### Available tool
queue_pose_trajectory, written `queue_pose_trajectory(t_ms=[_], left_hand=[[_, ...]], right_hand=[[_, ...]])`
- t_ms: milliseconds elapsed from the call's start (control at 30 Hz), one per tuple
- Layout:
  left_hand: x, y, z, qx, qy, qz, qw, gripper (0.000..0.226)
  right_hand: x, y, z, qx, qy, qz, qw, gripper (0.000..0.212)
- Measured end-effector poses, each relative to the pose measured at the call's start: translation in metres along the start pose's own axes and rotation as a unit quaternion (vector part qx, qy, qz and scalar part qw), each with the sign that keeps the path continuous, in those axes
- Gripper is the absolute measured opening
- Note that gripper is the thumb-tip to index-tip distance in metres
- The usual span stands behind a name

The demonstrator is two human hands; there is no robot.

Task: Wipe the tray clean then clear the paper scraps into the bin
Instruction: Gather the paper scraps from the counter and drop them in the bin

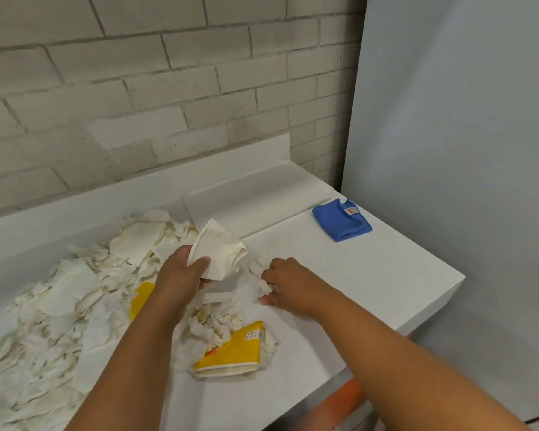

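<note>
My left hand [181, 272] grips a crumpled white paper cup [217, 250], held a little above the white counter [371, 275]. My right hand [285, 283] presses down on small white tissue scraps [263, 286] on the counter and closes around them. A white tray [255, 197] lies flat at the back against the wall. A folded blue cloth [341, 219] rests to the right of the tray. Below my hands lies a flattened yellow paper wrapper [234, 349] with torn tissue on it.
A big heap of torn white paper scraps [53, 306] covers the left of the counter. A second yellow scrap [140, 300] shows under my left forearm. The counter ends at the right, with something orange [339, 405] below its edge. A brick wall stands behind.
</note>
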State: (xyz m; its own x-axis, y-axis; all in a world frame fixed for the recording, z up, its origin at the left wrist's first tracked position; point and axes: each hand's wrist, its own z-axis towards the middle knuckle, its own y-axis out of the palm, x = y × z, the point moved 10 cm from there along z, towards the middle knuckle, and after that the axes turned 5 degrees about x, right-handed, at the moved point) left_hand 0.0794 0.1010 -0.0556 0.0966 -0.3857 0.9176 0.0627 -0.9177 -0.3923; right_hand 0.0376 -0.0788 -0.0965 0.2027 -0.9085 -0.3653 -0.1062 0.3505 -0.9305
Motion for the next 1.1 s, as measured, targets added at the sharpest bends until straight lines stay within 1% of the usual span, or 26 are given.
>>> queue_pose_trajectory(t_ms=[33,100,233,333,433,500,567,667,767,833,967,1033,1100], left_hand=[[0.005,0.006,-0.002,-0.007,0.006,0.003,1.0,0.018],[0.015,0.024,-0.007,-0.026,0.019,0.013,0.999,0.018],[0.037,0.074,-0.022,-0.072,0.039,0.025,0.996,0.023],[0.054,0.117,-0.037,-0.106,0.045,0.015,0.993,0.019],[0.068,0.159,-0.055,-0.131,0.059,0.022,0.989,0.017],[0.078,0.186,-0.074,-0.153,0.081,0.04,0.984,0.018],[0.086,0.218,-0.1,-0.196,0.119,0.056,0.972,0.02],[0.089,0.267,-0.148,-0.277,0.183,0.092,0.939,0.03],[0.079,0.31,-0.191,-0.34,0.214,0.111,0.909,0.051],[0.067,0.337,-0.21,-0.364,0.231,0.129,0.893,0.054],[0.033,0.39,-0.225,-0.389,0.272,0.202,0.856,0.039],[0.014,0.413,-0.228,-0.397,0.276,0.226,0.846,0.042],[-0.003,0.432,-0.228,-0.403,0.264,0.254,0.839,0.048]], right_hand=[[0.006,-0.004,-0.005,0.014,0.001,0.014,1.0,0.032],[0.025,-0.016,-0.019,0.043,0.027,0.058,0.997,0.024],[0.079,-0.046,-0.059,0.101,0.139,0.199,0.965,0.012],[0.112,-0.07,-0.09,0.124,0.184,0.225,0.949,0.017],[0.137,-0.091,-0.125,0.142,0.213,0.215,0.943,0.018],[0.155,-0.1,-0.152,0.147,0.233,0.214,0.937,0.016],[0.175,-0.099,-0.185,0.145,0.256,0.264,0.919,0.014],[0.206,-0.087,-0.238,0.155,0.283,0.355,0.878,0.012],[0.24,-0.06,-0.281,0.158,0.342,0.403,0.834,0.01],[0.268,-0.032,-0.302,0.147,0.393,0.397,0.817,0.008],[0.314,0.026,-0.327,0.103,0.487,0.351,0.793,0.017],[0.326,0.049,-0.332,0.08,0.51,0.34,0.786,0.013],[0.336,0.067,-0.339,0.072,0.537,0.335,0.771,0.01]])
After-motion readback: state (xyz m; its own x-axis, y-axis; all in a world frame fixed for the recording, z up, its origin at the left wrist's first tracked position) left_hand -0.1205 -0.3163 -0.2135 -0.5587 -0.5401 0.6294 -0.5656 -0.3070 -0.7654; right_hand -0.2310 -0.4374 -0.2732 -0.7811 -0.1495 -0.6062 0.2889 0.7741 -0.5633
